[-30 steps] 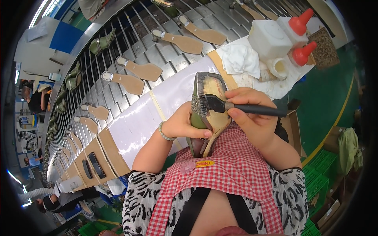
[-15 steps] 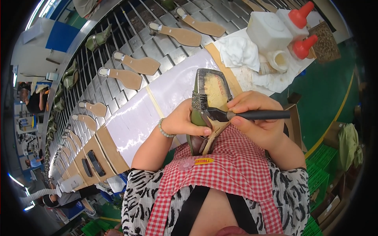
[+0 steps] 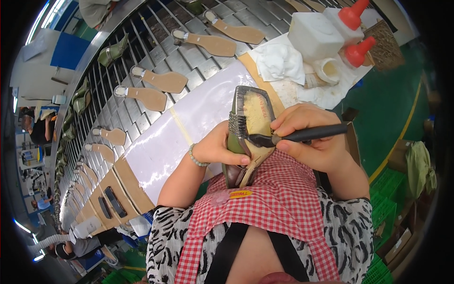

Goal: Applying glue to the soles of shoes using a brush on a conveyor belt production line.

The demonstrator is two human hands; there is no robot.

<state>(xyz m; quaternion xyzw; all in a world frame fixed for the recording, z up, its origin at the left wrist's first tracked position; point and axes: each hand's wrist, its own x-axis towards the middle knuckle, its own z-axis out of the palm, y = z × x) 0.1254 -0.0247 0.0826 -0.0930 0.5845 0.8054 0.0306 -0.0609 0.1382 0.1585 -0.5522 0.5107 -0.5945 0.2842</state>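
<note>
A green-and-dark shoe upper on a last [image 3: 257, 116] is held sole side up in front of my apron, its toe pointing away from me. Braided straps run along its left edge, and the bottom shows pale yellow. My left hand [image 3: 217, 146] grips it from the left, thumb laid over the narrow waist. In my right hand [image 3: 319, 151] is a black-handled brush [image 3: 326, 131], pinched near its neck. Its dark tip touches the shoe bottom at the lower edge of the yellow area, near my left thumb.
Behind the shoe runs a metal slat conveyor [image 3: 187, 71] carrying tan insoles [image 3: 208, 44] and green shoe uppers [image 3: 113, 52]. At the back right stand white bottles [image 3: 314, 35] with red nozzles, an open jar [image 3: 328, 71] and a crumpled white cloth [image 3: 281, 61]. Green crates [image 3: 380, 208] stand at right.
The view has shifted slightly, so the bottles and conveyor sit a little further left. Both hands keep their hold; the brush handle is tilted slightly more upward at its outer end.
</note>
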